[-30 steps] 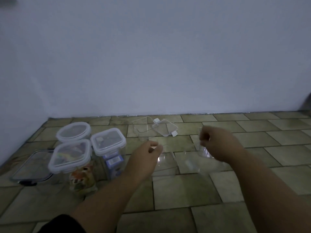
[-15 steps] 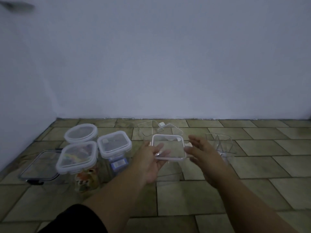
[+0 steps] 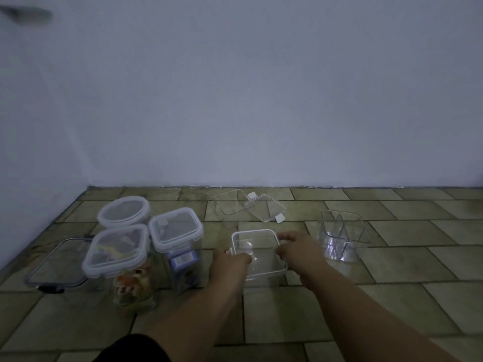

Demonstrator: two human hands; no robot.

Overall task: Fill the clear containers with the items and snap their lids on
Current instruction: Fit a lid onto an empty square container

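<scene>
Clear lid (image 3: pixel 254 244) sits on top of the square clear container (image 3: pixel 261 281), which stands on the tiled floor (image 3: pixel 287 309) just right of the blue-labelled closed container (image 3: pixel 177 231). Left hand (image 3: pixel 230 262) grasps the lid's left edge with curled fingers. Right hand (image 3: pixel 300 248) grasps its right edge likewise.

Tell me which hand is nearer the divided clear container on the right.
Right. The right hand grips the right edge of the lid, just left of the divided container; the left hand grips its left edge, farther away.
</scene>
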